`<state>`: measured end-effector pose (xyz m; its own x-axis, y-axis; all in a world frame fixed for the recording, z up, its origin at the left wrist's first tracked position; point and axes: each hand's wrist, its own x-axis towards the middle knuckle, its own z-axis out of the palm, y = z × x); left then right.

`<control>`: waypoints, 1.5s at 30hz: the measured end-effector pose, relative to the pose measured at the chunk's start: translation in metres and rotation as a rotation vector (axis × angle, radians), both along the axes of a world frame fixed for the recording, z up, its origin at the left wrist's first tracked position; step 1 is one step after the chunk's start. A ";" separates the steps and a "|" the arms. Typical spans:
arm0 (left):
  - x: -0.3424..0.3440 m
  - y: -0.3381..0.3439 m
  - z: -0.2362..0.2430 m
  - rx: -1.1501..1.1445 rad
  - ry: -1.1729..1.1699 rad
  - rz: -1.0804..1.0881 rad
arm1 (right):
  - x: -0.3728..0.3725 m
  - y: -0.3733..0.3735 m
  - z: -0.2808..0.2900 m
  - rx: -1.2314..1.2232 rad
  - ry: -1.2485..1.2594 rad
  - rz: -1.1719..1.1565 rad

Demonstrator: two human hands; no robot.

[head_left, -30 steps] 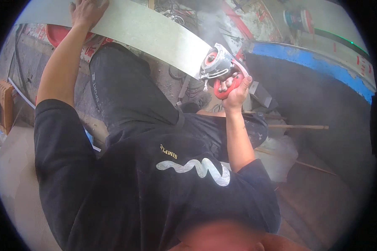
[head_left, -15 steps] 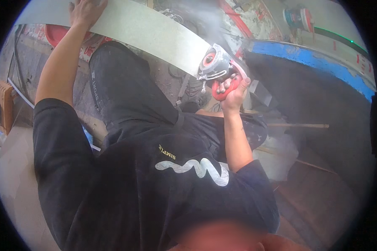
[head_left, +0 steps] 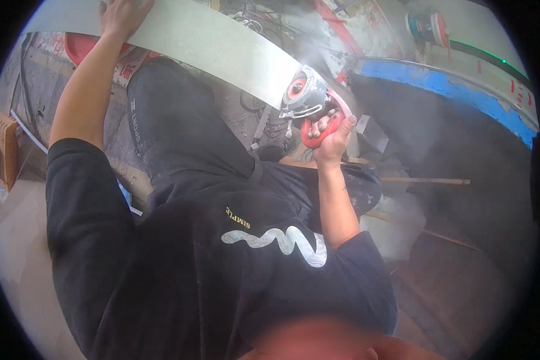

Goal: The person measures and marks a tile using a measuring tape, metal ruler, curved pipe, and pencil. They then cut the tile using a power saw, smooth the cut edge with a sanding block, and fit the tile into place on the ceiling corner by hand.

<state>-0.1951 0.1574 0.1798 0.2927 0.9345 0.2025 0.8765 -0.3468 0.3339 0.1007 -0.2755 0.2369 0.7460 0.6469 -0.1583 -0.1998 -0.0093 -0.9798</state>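
My right hand (head_left: 332, 141) is closed round the red handle of a handheld circular saw (head_left: 305, 93), with my fingers curled through the grip. The saw has a round grey housing with an orange-red centre and stands against the right end of a long pale board (head_left: 216, 45). Its blade is hidden from this side. At the upper left my left hand (head_left: 125, 17) lies on the board, fingers apart and partly cut off by the picture's edge. Whitish dust hangs in the air beyond the saw.
A red tub (head_left: 81, 48) sits under the board at the left. An orange-brown block-like object (head_left: 5, 153) stands at the far left. Right of the saw are a grey box-like piece (head_left: 373, 134), a thin wooden stick (head_left: 426, 180) and a blue-edged slab (head_left: 450, 90). A green-and-red tool (head_left: 428, 28) lies beyond.
The saw and my right hand have shifted slightly to the left and nearer. My left hand stays in place on the board.
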 end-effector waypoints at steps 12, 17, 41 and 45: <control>-0.005 -0.012 0.009 0.018 -0.062 -0.032 | -0.002 -0.012 -0.004 -0.009 0.037 0.032; -0.007 -0.010 0.003 0.021 -0.055 -0.008 | -0.007 -0.013 -0.001 -0.007 0.030 0.018; -0.011 -0.009 0.003 0.034 -0.098 -0.021 | -0.016 -0.026 -0.003 0.033 0.010 0.055; -0.016 -0.003 -0.010 0.091 -0.108 -0.028 | -0.016 -0.023 -0.006 0.032 -0.019 0.056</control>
